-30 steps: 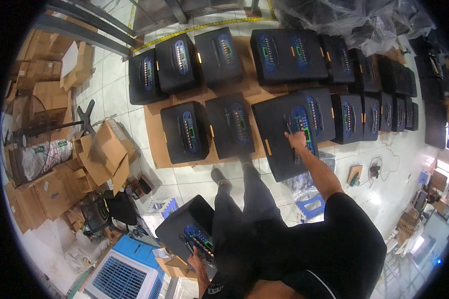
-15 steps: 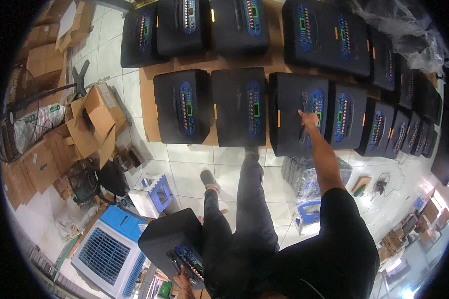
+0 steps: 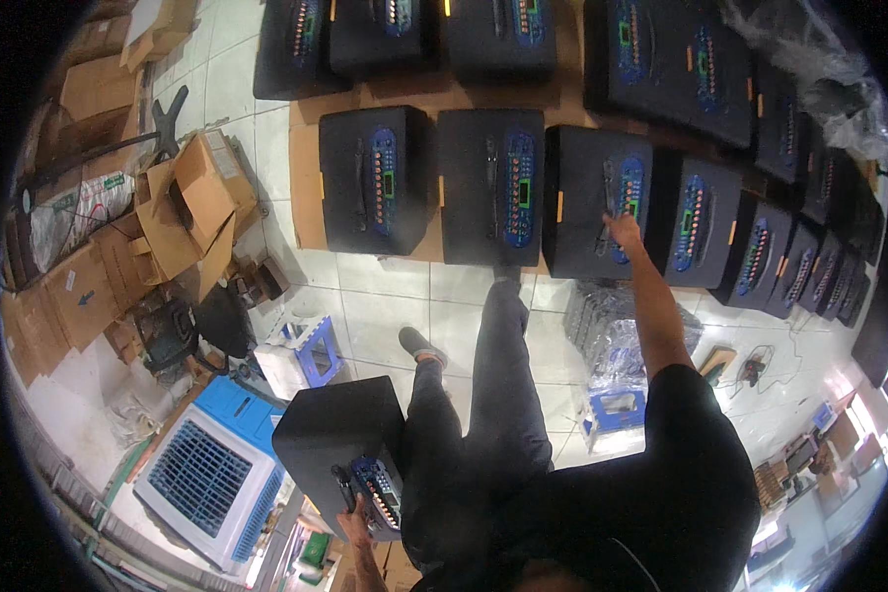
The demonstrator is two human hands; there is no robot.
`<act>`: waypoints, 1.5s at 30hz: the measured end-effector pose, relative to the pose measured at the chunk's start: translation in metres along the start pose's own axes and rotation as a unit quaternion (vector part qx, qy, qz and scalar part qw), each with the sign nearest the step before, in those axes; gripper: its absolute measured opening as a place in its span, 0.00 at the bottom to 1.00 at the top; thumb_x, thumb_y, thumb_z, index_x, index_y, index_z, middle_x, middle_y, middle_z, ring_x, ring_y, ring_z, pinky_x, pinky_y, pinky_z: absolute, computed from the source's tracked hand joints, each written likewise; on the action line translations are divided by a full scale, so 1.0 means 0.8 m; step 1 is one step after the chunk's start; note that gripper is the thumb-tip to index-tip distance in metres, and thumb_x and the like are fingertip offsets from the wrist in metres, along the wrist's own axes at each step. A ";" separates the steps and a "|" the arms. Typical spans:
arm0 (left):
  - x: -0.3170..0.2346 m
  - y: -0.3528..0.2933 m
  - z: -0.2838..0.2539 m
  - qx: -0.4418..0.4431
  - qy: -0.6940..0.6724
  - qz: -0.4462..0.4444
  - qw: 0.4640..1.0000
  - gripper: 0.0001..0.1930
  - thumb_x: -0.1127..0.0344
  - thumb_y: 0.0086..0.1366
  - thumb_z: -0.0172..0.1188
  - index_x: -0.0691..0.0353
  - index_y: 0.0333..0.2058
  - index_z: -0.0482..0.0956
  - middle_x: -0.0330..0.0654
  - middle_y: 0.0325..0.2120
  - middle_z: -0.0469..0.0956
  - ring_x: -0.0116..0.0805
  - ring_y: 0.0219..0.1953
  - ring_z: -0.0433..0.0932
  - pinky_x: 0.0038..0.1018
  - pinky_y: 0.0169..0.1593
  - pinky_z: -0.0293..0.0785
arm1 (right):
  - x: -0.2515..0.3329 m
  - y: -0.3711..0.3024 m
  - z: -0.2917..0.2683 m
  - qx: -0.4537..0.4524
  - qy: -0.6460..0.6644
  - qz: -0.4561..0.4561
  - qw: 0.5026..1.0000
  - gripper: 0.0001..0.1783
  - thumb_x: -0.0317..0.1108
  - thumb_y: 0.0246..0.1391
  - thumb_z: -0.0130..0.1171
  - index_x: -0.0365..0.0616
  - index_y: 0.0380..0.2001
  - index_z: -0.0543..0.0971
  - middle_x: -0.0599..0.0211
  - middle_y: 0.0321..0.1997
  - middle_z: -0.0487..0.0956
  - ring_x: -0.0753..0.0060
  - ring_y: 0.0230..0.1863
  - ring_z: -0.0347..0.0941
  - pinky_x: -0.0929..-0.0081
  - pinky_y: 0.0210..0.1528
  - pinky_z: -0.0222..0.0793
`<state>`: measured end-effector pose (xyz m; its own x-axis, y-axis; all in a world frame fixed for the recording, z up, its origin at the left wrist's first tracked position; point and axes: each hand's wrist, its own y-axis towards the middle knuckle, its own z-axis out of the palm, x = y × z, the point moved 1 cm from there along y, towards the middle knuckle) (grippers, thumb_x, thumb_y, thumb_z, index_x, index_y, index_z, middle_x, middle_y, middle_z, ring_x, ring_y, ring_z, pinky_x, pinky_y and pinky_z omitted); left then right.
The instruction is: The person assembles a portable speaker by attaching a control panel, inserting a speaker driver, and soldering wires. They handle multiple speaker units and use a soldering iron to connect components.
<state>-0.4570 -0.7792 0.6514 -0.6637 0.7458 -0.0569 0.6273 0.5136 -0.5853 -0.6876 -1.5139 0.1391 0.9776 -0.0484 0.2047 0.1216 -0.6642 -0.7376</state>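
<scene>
Gripping near black box (image 3: 311, 439) by carry handle (image 3: 342, 482) in curled fingers of left hand (image 3: 354, 522), just ahead of them, beside the leg (image 3: 430, 434). Touching handle (image 3: 608, 185) of far black box (image 3: 580, 202), directly under fingers of right hand (image 3: 624, 231); can't tell clenched from released there. Just left of right fingers: third black box (image 3: 466, 192). Left of left fingers: air cooler (image 3: 202, 472).

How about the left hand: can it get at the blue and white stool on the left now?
Probably not: the left hand grips a black box by its handle, and that box lies between it and the stool.
</scene>
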 end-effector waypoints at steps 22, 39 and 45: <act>0.095 0.196 -0.056 0.059 0.063 0.230 0.969 0.20 0.53 0.56 0.61 0.67 0.32 0.85 0.60 0.29 0.83 0.58 0.35 0.84 0.47 0.44 0.80 | 0.058 -0.532 -0.100 0.134 0.010 -0.066 0.989 0.09 0.35 0.58 0.66 0.41 0.32 0.82 0.70 0.20 0.75 0.77 0.16 0.70 0.78 0.14 0.63; 0.059 0.365 -0.144 0.033 0.061 0.158 0.985 0.21 0.52 0.59 0.62 0.66 0.39 0.85 0.60 0.35 0.83 0.60 0.41 0.82 0.48 0.51 0.78 | 0.322 -0.303 0.062 0.508 0.078 -0.143 0.846 0.09 0.37 0.64 0.55 0.44 0.36 0.80 0.68 0.25 0.74 0.66 0.23 0.69 0.63 0.24 0.65; 0.037 0.406 -0.170 0.031 0.014 0.161 0.986 0.21 0.52 0.57 0.63 0.70 0.34 0.85 0.64 0.33 0.82 0.61 0.39 0.83 0.47 0.49 0.79 | 0.601 -0.444 0.043 0.196 0.008 -0.279 0.940 0.19 0.45 0.64 0.61 0.37 0.33 0.80 0.68 0.24 0.78 0.78 0.20 0.70 0.78 0.20 0.65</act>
<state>-0.2173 -0.5328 0.5691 -0.4215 0.8781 -0.2264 0.7778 0.2217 -0.5882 -0.2550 -1.2757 0.4770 0.7406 0.2117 0.6377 0.6716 -0.2631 -0.6926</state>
